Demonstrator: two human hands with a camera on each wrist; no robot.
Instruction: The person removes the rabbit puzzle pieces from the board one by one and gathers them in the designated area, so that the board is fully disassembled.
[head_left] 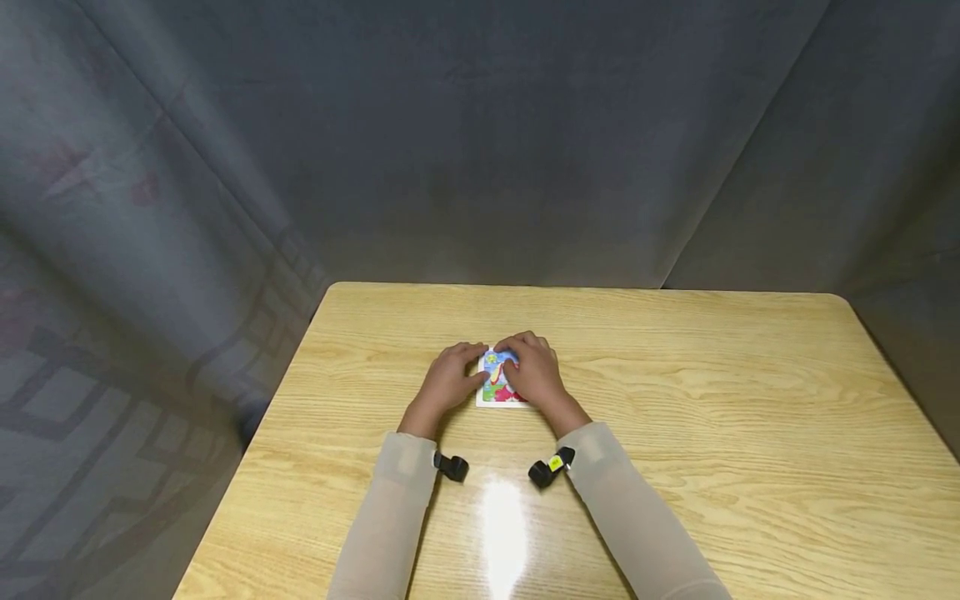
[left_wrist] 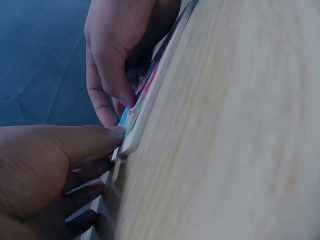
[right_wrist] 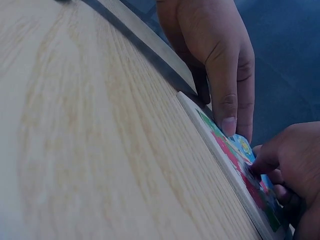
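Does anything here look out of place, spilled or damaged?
Nothing stands out. The board lies flat on the table, roughly square to its far edge; no spill or damage shows, though the right hand hides part of the picture.

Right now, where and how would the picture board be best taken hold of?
Probably by the white border along its near edge, approached low from the person's side. The picture board lies flat on the table, and the right wrist view shows that edge as a thin, slightly raised side, mostly uncovered.
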